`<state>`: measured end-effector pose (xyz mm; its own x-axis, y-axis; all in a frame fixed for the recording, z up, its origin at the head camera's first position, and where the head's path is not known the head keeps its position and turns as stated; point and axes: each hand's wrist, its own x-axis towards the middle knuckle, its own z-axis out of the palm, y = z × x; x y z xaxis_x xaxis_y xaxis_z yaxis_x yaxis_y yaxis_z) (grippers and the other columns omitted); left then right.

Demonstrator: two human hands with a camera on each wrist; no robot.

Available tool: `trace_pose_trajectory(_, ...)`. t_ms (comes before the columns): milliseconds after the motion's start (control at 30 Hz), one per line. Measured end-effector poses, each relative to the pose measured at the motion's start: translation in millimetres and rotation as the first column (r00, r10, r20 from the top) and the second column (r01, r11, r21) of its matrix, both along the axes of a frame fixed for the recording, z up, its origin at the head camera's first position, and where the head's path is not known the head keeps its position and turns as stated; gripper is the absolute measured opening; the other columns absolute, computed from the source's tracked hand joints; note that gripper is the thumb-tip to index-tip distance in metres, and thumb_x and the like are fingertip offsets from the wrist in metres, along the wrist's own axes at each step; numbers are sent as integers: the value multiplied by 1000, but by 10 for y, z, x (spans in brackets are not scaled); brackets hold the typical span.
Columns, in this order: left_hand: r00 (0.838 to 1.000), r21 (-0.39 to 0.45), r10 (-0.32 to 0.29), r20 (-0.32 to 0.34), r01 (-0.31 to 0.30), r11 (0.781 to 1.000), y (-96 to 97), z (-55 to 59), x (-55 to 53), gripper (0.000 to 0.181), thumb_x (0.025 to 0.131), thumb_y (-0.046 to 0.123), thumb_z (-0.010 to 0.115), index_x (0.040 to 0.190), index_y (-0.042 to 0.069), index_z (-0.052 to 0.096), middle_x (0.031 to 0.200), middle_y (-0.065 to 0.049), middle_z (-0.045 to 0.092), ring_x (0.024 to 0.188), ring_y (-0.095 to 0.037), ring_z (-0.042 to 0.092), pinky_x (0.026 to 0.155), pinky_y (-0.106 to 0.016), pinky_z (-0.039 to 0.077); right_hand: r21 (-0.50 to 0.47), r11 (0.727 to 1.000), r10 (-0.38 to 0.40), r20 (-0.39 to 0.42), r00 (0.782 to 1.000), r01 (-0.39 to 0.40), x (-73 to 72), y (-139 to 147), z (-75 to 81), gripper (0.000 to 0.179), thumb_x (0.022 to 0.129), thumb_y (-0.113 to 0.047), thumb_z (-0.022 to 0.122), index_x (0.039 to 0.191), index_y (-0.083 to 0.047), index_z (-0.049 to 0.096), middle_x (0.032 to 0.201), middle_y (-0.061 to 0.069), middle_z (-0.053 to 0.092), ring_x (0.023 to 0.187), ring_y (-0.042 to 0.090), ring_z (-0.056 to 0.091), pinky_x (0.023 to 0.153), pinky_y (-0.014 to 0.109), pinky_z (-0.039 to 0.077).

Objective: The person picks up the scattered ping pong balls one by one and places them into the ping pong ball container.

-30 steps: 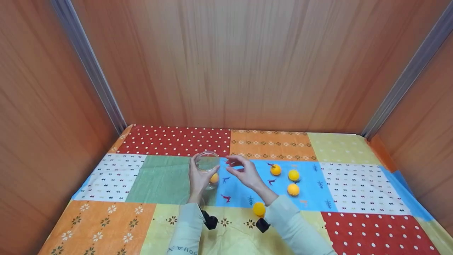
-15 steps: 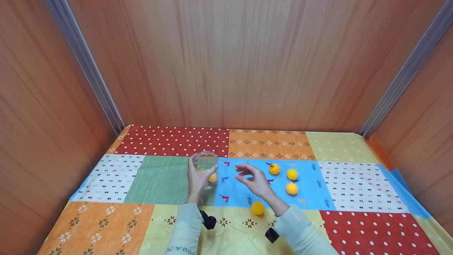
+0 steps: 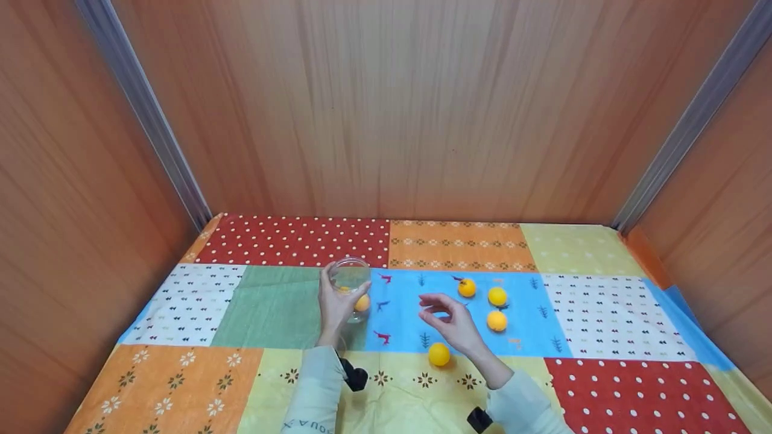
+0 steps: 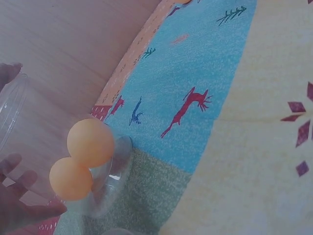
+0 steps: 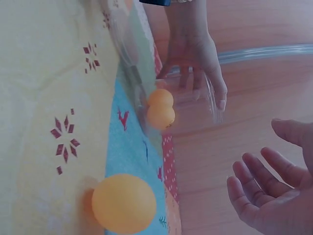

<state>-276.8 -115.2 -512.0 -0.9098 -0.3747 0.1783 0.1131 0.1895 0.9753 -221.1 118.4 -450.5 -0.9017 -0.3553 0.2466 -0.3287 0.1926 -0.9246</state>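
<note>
A clear, wide-mouthed jar (image 3: 351,276) stands on the cloth, gripped near its rim by my left hand (image 3: 335,307). Inside, at the bottom, lie two orange ping-pong balls (image 4: 90,143), touching each other. My right hand (image 3: 453,324) hovers over the blue patch with loosely bent fingers and holds nothing. Beneath and left of its wrist, one ping-pong ball (image 3: 439,354) rests at the edge of the yellow patch; the right wrist view shows this ball (image 5: 123,203) large.
More ping-pong balls lie on the blue patch to the right: a far one (image 3: 467,288), a middle one (image 3: 497,296) and a nearer one (image 3: 497,321). A clear round disc (image 5: 124,39) lies by the left wrist. Wooden panels (image 3: 422,120) enclose the patchwork-covered table (image 3: 289,319).
My right hand has drawn back from beside the jar's mouth, moving right and toward me. The left hand and jar stay in place.
</note>
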Motion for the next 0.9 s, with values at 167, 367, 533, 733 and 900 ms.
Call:
trace_pose_trajectory(167,1000,-2,-4,5,4,1000,-7,-5,5,79,65,36,77,127,16,31,130,-12,38,119,-26,35,93,-50,32,10,1000,-3,7,1000,3,63,90,-72,30,85,-2,56,113,7,52,108,24,55,94,35,53,76,31,47)
trace_pose_trajectory(367,1000,-5,5,5,-5,1000,-10,-4,0,80,65,37,77,127,15,32,127,-7,39,118,-23,35,92,-48,34,34,999,-17,25,1000,16,114,181,-166,32,83,-5,60,113,5,53,107,20,55,95,36,51,77,32,47)
trace_pose_trajectory(533,1000,-7,9,5,-9,1000,-8,-5,-3,79,65,35,78,126,15,33,129,-11,39,119,-25,34,94,-50,32,61,998,-23,44,999,21,125,229,-234,35,81,-7,63,112,4,53,107,20,55,96,35,51,77,30,46)
trace_pose_trajectory(733,1000,-6,15,2,-15,1000,1,-17,-6,80,65,38,77,127,14,32,129,-10,38,121,-30,33,94,-52,30,74,997,-14,97,995,7,124,285,-313,39,79,-8,65,114,5,52,108,20,54,97,37,50,79,36,45)
trace_pose_trajectory(900,999,-14,20,-43,-21,1000,9,-26,-3,80,65,37,77,126,12,32,126,-12,39,119,-34,33,89,-58,31,51,998,16,163,986,-25,112,341,-357,44,78,-9,67,115,6,50,110,22,53,98,42,48,84,48,41)
